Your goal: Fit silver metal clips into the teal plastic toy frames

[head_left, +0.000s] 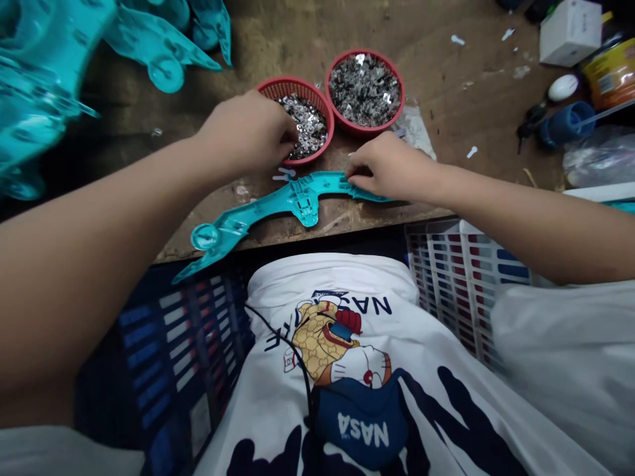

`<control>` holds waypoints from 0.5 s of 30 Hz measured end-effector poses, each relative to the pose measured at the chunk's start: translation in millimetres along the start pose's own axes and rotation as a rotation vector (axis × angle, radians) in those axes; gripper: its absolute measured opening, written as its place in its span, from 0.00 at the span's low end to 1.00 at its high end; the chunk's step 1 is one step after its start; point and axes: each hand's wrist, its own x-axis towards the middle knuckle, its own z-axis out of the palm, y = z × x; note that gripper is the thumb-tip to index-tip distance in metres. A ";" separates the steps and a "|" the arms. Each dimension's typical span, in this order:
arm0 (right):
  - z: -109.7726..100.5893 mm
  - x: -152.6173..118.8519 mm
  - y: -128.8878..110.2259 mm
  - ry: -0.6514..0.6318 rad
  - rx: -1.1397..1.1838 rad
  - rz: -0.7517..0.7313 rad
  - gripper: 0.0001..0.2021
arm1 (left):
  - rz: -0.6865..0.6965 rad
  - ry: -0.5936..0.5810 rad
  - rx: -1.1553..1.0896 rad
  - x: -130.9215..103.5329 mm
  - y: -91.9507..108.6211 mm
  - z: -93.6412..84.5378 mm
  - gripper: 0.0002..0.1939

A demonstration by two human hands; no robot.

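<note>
A long turquoise plastic part (268, 206) lies along the front edge of the wooden table, its round end at the left. My left hand (253, 132) reaches over the rim of a red basket (328, 125) of small metal clips, fingertips curled at the clips; what they pinch, if anything, is hidden. My right hand (380, 165) is at the right part of the turquoise piece, thumb and fingers pressed together just above it; anything between them is too small to name. Behind, a second red basket (403, 99) holds small shiny metal pieces.
More turquoise parts (54, 73) are heaped at the upper left. A white box (570, 33), a bottle (612, 69) and a blue cup (565, 125) stand at the right. Plastic crates (461, 264) are below the table edge. Small white pieces are scattered on the table.
</note>
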 end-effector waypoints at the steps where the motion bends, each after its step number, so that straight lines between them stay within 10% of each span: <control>1: -0.5 -0.8 -2.1 0.002 -0.008 0.008 0.16 | -0.018 -0.008 0.028 0.5 -0.3 0.7 0.31; 15: -12.2 -4.2 -6.3 0.010 -0.102 0.003 0.16 | -0.065 0.044 -0.005 0.2 -1.5 -11.3 0.29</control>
